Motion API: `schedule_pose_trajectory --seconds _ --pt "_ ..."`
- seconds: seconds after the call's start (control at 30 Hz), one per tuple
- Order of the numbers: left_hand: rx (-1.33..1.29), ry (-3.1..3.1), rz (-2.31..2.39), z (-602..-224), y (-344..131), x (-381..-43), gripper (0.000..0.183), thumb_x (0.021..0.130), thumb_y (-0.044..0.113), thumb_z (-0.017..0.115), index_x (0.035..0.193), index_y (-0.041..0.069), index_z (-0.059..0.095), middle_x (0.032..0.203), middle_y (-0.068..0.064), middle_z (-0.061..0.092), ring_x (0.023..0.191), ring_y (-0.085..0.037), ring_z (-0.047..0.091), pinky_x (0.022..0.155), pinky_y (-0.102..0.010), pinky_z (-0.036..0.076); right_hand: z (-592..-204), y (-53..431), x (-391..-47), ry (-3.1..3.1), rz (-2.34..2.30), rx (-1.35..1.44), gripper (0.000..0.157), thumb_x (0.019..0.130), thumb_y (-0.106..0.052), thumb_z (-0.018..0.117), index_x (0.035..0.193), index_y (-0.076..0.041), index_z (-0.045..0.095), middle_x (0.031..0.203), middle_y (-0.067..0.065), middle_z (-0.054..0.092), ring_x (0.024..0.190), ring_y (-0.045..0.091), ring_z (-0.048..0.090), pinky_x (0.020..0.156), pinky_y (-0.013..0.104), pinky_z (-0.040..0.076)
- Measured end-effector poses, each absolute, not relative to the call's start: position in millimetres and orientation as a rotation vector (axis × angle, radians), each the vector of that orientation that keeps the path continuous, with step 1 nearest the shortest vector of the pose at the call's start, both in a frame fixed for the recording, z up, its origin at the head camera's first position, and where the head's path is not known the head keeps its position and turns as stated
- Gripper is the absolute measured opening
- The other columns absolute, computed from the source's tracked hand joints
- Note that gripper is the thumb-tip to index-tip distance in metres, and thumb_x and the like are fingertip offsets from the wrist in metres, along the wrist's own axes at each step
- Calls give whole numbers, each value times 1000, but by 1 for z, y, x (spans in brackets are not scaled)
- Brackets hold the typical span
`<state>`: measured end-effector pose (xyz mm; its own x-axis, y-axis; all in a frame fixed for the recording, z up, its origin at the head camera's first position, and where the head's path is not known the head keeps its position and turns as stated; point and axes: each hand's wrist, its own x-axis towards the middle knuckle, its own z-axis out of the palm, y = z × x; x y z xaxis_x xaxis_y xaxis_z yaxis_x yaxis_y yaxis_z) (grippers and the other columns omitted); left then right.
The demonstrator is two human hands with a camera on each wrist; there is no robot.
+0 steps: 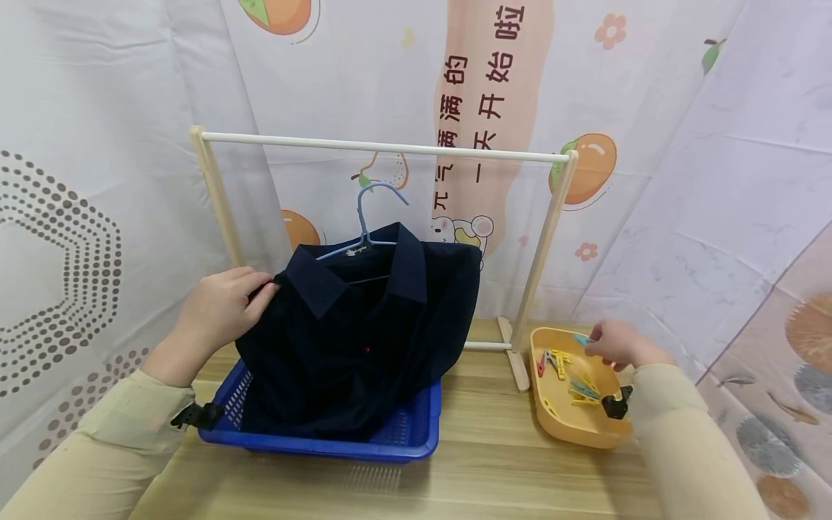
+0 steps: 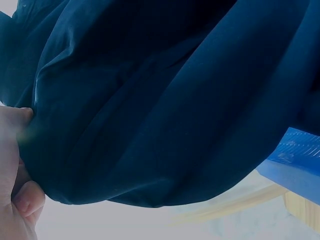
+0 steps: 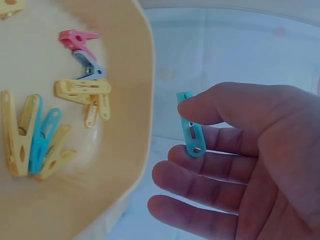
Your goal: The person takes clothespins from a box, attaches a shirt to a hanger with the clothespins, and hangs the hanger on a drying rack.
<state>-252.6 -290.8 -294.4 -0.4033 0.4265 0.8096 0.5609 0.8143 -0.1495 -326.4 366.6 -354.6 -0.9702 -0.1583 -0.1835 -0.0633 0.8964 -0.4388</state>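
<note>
left hand (image 1: 227, 303) grips a dark shirt (image 1: 351, 361), partly hiding the rack (image 1: 390, 148). right hand (image 3: 250, 155) pinches a teal peg (image 3: 196, 137) near the yellow tray (image 1: 578, 427).

Most of the btm bar of the hanger (image 1: 360, 214) is hidden in the dark shirt (image 1: 364, 361); its collar label (image 1: 356, 250) and red mark (image 1: 367, 349) are too small for me to read. In L wrist view, my L hand (image 2: 7, 170) is cut by the edge, same w/ clip tray (image 3: 132, 125) in R one.
</note>
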Motion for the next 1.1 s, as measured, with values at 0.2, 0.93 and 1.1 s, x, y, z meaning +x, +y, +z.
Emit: schedule_pose_trajectory --seconds 0.2,0.93,1.1 --pt "-734 -2056 -182 -295 -291 -252 11 84 6 75 93 -1 76 82 -13 70 68 -30 67 58 -50 55 -344 365 -321 2881 -664 -235 27 95 -15 69 106 9 66 90 18 65 76 26 62 65 44 60" --pt "-756 -2033 -165 -292 -291 -249 9 84 6 74 91 0 75 79 -11 69 64 -27 65 55 -48 54 -313 345 -315 3109 -572 -508 27 90 -14 72 105 7 68 89 9 68 79 25 61 73 48 54" --pt "-745 -2058 -162 -292 -291 -248 9 84 6 75 91 0 76 79 -11 69 64 -27 65 56 -48 55 -303 336 -310 3137 -585 -529 28 90 -13 70 108 8 67 90 9 68 81 26 62 72 46 54"
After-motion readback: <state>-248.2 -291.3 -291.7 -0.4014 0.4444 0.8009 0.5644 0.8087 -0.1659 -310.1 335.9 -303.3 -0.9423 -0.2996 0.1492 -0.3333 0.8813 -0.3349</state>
